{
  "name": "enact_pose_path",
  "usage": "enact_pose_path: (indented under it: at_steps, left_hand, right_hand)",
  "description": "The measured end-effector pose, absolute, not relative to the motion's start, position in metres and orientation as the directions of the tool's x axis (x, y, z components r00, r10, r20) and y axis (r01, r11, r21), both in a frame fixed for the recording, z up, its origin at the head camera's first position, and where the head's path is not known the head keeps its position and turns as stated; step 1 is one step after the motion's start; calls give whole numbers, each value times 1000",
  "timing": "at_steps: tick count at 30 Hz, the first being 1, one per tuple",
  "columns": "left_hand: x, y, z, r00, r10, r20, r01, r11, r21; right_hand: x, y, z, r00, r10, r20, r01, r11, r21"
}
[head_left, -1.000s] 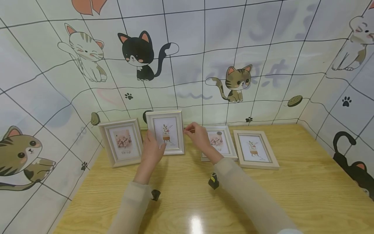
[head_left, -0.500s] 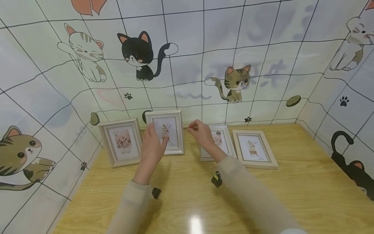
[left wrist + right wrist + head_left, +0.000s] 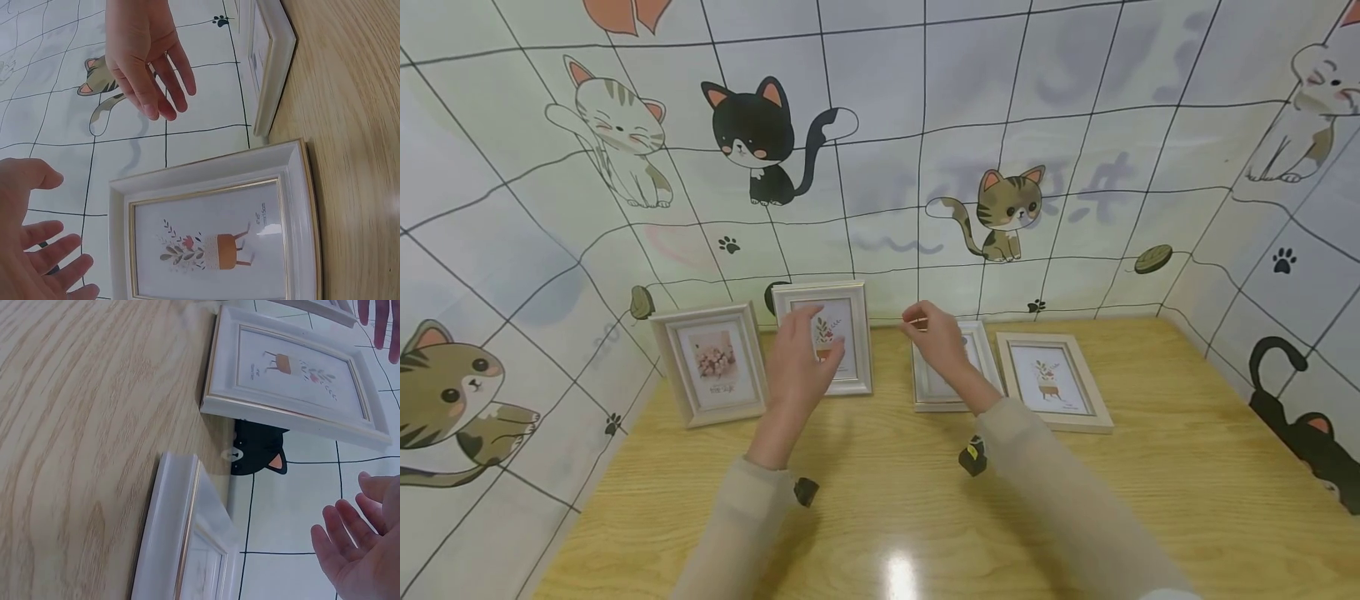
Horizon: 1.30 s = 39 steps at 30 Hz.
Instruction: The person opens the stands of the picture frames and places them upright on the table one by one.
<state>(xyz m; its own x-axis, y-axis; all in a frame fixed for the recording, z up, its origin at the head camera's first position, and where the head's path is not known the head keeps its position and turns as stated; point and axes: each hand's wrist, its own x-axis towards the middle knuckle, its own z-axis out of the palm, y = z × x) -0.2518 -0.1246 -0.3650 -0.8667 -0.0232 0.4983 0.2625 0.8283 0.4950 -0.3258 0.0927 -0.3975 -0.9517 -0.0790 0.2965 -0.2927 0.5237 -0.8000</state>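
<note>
Head view: both hands released, left grip point(image 3: 801, 358) before the upright frame point(image 3: 850, 333); right grip point(image 3: 942, 346) beside it.

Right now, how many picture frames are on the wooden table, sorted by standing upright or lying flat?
Standing upright white picture frames: 2, one with pink flowers, one with a potted plant
Lying flat white picture frames: 2, one under the right hand, one rightmost
Total: 4

Four picture frames on the worktop point(image 3: 1150, 500) in total. Two stand up against the wall: a pink-flower frame point(image 3: 711, 363) and a potted-plant frame point(image 3: 829, 337). Two lie flat: a white frame point(image 3: 943, 379) and a pale wood frame point(image 3: 1051, 381). Two hands over them, left hand point(image 3: 801, 358) and right hand point(image 3: 936, 337).
</note>
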Motion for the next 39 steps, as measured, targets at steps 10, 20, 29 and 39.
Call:
enact_pose_path:
  at_steps: [10, 20, 29, 39]
  left_hand:
    - [-255, -112, -364, -872, 29, 489, 321, 788, 525]
    - [-256, -95, -369, -878, 99, 468, 357, 787, 504]
    - [-258, -81, -377, -888, 127, 442, 390, 718, 577]
    - [-265, -69, -388, -911, 170, 375, 384, 682, 623]
  right_hand:
    - [-321, 111, -393, -955, -74, 288, -280, 552, -785]
    - [-324, 131, -399, -954, -42, 297, -265, 584, -768]
    - [-318, 151, -397, -965, -29, 260, -227, 591, -774]
    - [-316, 171, -400, -972, 4, 234, -179, 632, -754]
